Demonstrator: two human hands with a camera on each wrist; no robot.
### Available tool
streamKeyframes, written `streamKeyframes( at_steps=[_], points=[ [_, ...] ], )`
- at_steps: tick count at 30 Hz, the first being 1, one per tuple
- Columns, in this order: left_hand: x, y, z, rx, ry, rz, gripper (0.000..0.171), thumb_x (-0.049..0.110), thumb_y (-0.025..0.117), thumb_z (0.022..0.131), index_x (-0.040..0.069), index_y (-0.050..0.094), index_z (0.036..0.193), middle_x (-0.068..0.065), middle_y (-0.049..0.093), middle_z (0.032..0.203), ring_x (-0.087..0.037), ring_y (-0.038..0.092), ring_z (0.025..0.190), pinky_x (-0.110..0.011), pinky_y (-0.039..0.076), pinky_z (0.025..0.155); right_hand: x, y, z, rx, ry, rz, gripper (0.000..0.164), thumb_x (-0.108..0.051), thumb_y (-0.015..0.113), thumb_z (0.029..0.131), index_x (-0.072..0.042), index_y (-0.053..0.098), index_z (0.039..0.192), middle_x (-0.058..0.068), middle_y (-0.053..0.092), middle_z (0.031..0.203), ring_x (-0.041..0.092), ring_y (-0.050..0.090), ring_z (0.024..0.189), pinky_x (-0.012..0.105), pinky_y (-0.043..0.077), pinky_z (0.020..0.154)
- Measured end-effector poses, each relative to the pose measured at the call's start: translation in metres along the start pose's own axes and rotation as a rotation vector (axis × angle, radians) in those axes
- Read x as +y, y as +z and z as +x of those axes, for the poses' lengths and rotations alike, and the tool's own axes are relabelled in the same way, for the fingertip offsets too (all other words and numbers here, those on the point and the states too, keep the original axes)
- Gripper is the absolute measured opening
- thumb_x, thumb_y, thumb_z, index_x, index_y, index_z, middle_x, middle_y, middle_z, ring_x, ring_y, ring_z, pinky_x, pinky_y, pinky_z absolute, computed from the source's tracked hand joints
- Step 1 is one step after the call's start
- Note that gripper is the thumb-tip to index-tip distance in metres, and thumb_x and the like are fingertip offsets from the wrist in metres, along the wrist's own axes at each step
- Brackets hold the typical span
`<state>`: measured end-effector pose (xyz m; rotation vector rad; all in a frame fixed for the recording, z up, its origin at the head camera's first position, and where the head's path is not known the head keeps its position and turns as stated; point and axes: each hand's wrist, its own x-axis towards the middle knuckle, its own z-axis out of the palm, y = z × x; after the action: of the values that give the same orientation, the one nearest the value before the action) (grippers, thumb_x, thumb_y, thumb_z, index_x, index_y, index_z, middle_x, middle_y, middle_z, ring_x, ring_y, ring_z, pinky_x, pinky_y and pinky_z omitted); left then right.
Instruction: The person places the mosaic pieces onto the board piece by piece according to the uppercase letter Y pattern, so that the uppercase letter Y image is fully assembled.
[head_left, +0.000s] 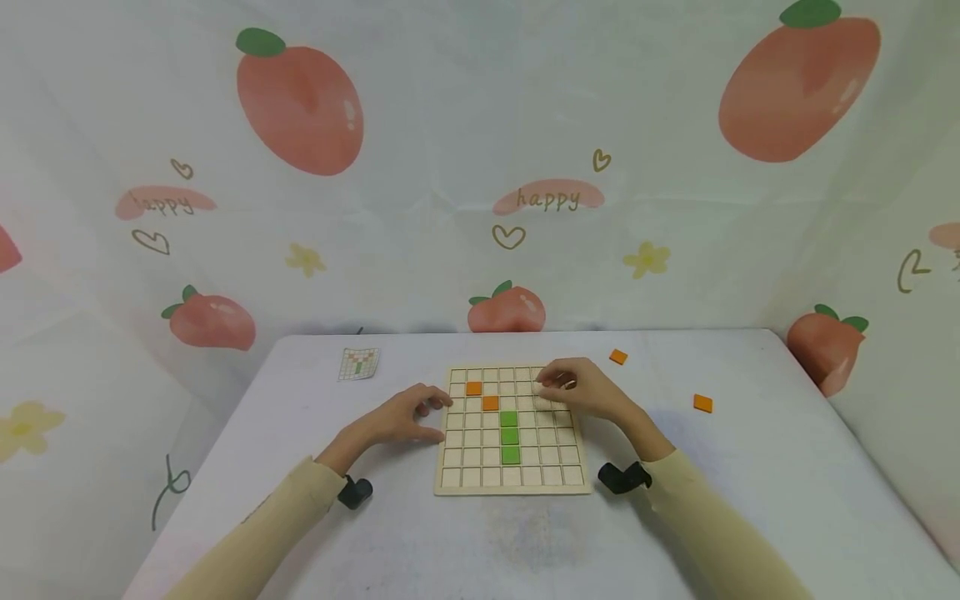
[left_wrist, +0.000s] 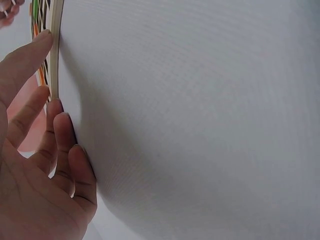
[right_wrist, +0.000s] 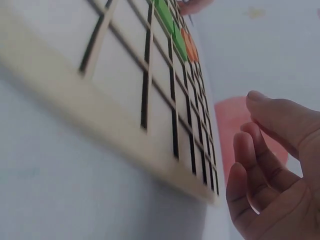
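Note:
A wooden grid board (head_left: 452, 487) lies on the table with orange tiles (head_left: 474, 388) and green tiles (head_left: 511, 436) in some of its squares. My left hand (head_left: 401, 417) is at the board's left side, thumb and fingers spread, the tips touching the edge. In the left wrist view its thumb (left_wrist: 27, 62) rests against the board's rim. Over the board's far right part is my right hand (head_left: 588, 390), fingers loosely bent. The right wrist view shows this hand (right_wrist: 275, 170) with no tile visible between thumb and fingers.
Two loose orange tiles, one farther back (head_left: 618, 357) and one farther right (head_left: 702, 403), lie right of the board. A small pattern card (head_left: 358, 364) with a coloured grid lies at the back left. A fruit-print cloth (head_left: 420, 250) hangs behind the table.

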<state>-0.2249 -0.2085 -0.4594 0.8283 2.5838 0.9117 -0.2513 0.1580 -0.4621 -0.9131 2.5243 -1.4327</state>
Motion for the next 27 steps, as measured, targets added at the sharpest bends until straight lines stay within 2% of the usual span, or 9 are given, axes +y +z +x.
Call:
streamKeyframes(
  at_steps=[3,7,10,13,19,27],
  points=[
    [0.000,0.000,-0.001,0.005,-0.005,0.009,0.052,0.019,0.084,0.086,0.006,0.061,0.130,-0.009,0.059,0.120,-0.024,0.055,0.102,-0.041,0.048,0.092,-0.002,-0.008,-0.010,0.015,0.025,0.017,0.019,-0.006,0.076,0.092,0.005,0.072,0.108,0.011,0.070,0.102,0.027,0.065,0.093,0.043,0.053,0.085],
    [0.000,0.000,-0.001,0.005,-0.011,0.011,0.052,0.019,0.084,0.086,0.006,0.061,0.131,-0.008,0.058,0.120,-0.024,0.054,0.102,-0.041,0.048,0.092,0.005,-0.017,-0.024,0.036,0.050,0.009,0.018,-0.007,0.075,0.093,0.003,0.072,0.107,0.009,0.070,0.103,0.027,0.065,0.093,0.041,0.054,0.085],
    [0.000,0.001,0.000,0.002,-0.008,0.012,0.052,0.019,0.084,0.086,0.007,0.061,0.131,-0.008,0.058,0.119,-0.023,0.054,0.102,-0.041,0.048,0.092,0.018,-0.025,-0.034,0.053,0.064,-0.022,0.017,-0.011,0.076,0.093,-0.001,0.073,0.107,0.003,0.069,0.101,0.022,0.064,0.092,0.035,0.054,0.084],
    [0.000,0.001,0.000,0.002,-0.014,0.010,0.052,0.020,0.084,0.086,0.007,0.061,0.131,-0.007,0.058,0.119,-0.023,0.054,0.101,-0.041,0.048,0.092,0.023,-0.033,-0.044,0.073,0.094,-0.051,0.018,-0.012,0.076,0.093,-0.002,0.073,0.107,0.002,0.068,0.100,0.021,0.064,0.092,0.034,0.054,0.084],
    [-0.001,0.001,0.000,0.003,-0.026,0.001,0.052,0.020,0.085,0.085,0.007,0.061,0.130,-0.007,0.058,0.119,-0.023,0.054,0.102,-0.042,0.047,0.092,0.032,-0.047,-0.059,0.113,0.142,-0.088,0.020,-0.013,0.077,0.093,-0.001,0.073,0.107,0.004,0.069,0.099,0.021,0.065,0.090,0.034,0.054,0.084],
    [-0.001,0.002,0.001,-0.005,-0.036,-0.006,0.052,0.021,0.084,0.086,0.008,0.061,0.131,-0.006,0.058,0.120,-0.023,0.054,0.103,-0.042,0.047,0.094,0.040,-0.060,-0.073,0.145,0.179,-0.064,0.024,-0.014,0.076,0.094,0.001,0.071,0.112,0.006,0.069,0.100,0.023,0.066,0.092,0.030,0.053,0.083]
  ],
)
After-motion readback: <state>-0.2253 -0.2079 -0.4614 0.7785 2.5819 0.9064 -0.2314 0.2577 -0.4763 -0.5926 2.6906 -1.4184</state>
